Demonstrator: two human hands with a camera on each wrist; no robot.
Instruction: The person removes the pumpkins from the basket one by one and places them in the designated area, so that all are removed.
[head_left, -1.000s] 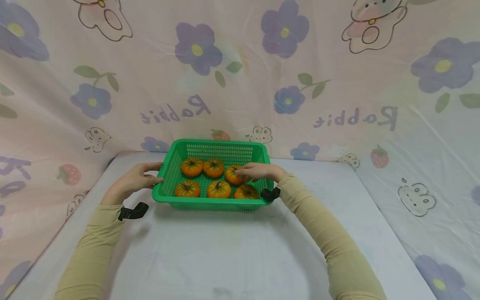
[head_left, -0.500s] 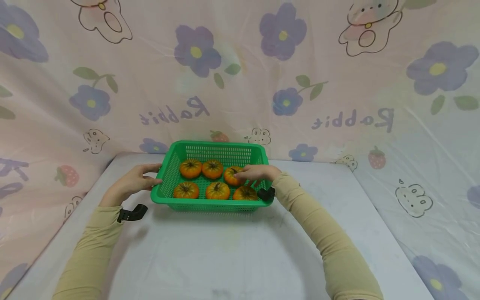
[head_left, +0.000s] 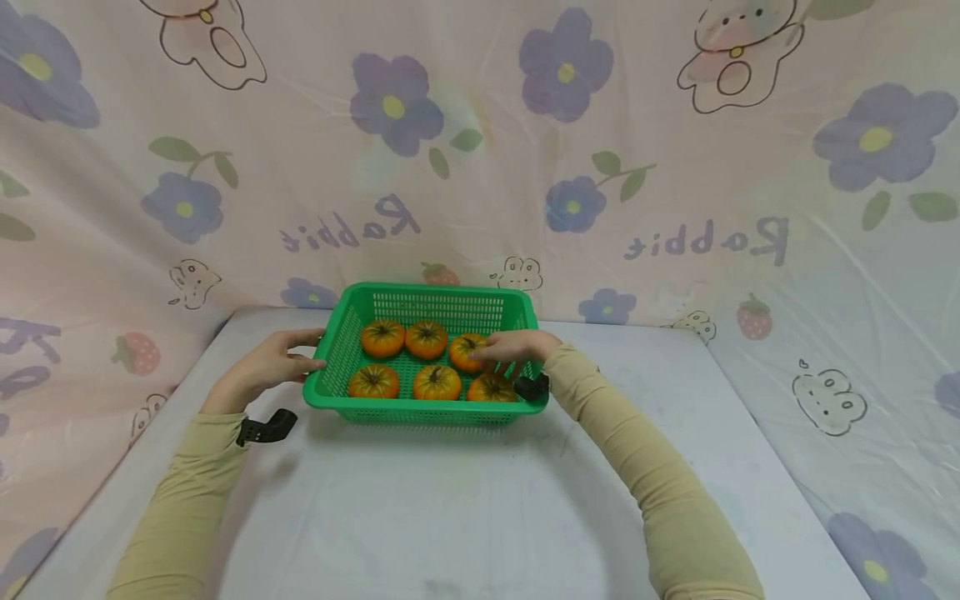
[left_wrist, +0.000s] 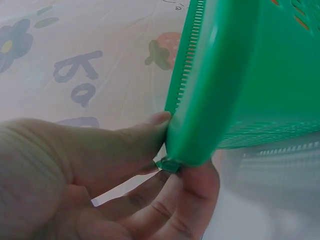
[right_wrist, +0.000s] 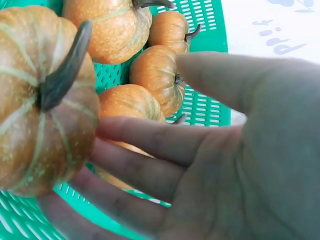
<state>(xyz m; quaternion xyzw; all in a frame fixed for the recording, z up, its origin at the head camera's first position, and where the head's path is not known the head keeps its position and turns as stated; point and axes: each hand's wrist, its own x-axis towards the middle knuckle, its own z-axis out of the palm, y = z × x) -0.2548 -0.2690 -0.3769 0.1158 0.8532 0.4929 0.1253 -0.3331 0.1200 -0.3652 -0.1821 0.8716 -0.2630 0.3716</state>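
Observation:
A green plastic basket (head_left: 442, 408) holds several small orange pumpkins in two rows. My left hand (head_left: 262, 367) grips its left rim; the left wrist view shows the thumb (left_wrist: 145, 135) against the rim (left_wrist: 200, 110) and the fingers curled beneath. Inside the basket's right side, my right hand (head_left: 519, 343) reaches over the back right pumpkin (head_left: 463, 354), its thumb against it in the head view. In the right wrist view, the fingers (right_wrist: 145, 140) are extended and spread, with fingertips right at a large near pumpkin (right_wrist: 30, 120). The front right pumpkin (head_left: 487, 389) lies just below this hand.
A white table (head_left: 420, 508) carries the basket near its back edge. Behind and at both sides hangs a pale cloth (head_left: 480, 183) printed with flowers and rabbits. Black wrist mounts (head_left: 270, 427) sit on both sleeves.
My right hand has moved slightly left over the back right pumpkin. The left hand keeps its hold on the basket rim. The pumpkins stay in place.

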